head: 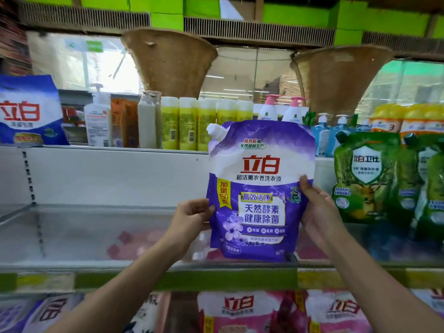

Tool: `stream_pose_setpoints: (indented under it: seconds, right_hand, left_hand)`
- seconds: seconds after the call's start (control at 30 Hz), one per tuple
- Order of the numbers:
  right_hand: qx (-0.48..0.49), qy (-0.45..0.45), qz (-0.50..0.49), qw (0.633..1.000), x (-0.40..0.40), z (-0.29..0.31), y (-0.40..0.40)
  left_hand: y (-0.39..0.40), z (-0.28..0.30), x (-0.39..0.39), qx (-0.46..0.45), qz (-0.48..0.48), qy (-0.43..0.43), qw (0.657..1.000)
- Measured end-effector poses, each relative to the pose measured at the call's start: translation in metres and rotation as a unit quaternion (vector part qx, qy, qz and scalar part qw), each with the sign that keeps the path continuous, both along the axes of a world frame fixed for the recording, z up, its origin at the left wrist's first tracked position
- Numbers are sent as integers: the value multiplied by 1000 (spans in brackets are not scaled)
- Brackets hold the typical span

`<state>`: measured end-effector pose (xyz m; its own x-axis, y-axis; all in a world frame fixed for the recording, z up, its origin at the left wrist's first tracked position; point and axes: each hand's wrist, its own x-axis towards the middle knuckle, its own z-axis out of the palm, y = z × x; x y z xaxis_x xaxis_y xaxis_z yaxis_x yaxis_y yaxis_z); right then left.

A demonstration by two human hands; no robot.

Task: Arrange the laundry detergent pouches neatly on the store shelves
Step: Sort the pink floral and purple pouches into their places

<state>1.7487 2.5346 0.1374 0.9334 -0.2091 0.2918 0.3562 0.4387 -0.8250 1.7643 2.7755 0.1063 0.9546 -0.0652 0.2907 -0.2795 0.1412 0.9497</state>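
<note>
Purple pouch (261, 188) | you pinched both side edges, left hand (191, 216), right hand (317, 210) | upright, label outward, over shelf (96, 236), likely for facing.

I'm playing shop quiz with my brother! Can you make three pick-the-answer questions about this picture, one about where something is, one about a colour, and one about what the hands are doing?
1. Where are the green pouches?
A. Right of the purple pouch
B. Left of it
C. On the floor

2. What colour are the spout caps on the green pouches?
A. Pink
B. Dark
C. Yellow

3. What are the hands doing?
A. Both hang free
B. Only the left hand holds the purple pouch
C. Both hold the purple pouch

Answers:
1. A: they stand on the shelf to the right of the purple pouch.
2. B: both visible caps look dark, nearly black.
3. C: the left hand grips its left edge and the right hand its right edge, holding it upright.
</note>
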Motion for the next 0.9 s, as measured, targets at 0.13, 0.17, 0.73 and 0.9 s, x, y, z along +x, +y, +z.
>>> stream_pose_setpoints:
  seconds: [0.13, 0.17, 0.73, 0.9]
  right_hand:
    - [6, 7, 14, 1000, 6, -1, -17]
    - [4, 10, 18, 1000, 6, -1, -18]
    - [-54, -71, 51, 995, 15, 53, -27]
    - [-71, -73, 61, 993, 14, 48, -28]
  left_hand:
    - [-19, -1, -3, -8, 27, 11, 1000]
    - [-20, -2, -5, -6, 34, 12, 999]
    - [-45, 49, -9, -17, 100, -22, 995]
    - [-41, 30, -12, -35, 35, -19, 999]
